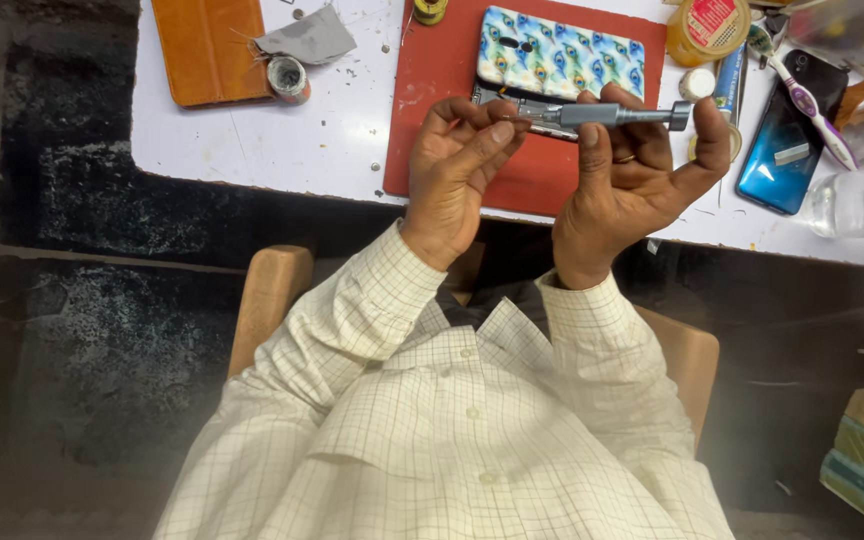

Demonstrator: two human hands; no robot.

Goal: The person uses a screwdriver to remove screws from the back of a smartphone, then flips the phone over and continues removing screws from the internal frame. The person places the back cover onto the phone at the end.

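My right hand holds a grey metal precision screwdriver level above the table, thumb and fingers wrapped on its handle. My left hand pinches the screwdriver's thin tip between thumb and fingertips. Just beyond both hands, a phone in a peacock-feather patterned case lies on a red work mat. A dark phone body edge shows under the case's near side.
The white table carries a brown leather case, a grey cloth, a small tape roll, a blue phone, a toothbrush, a yellow-lidded jar and a clear bottle. Wooden chair arms flank my body.
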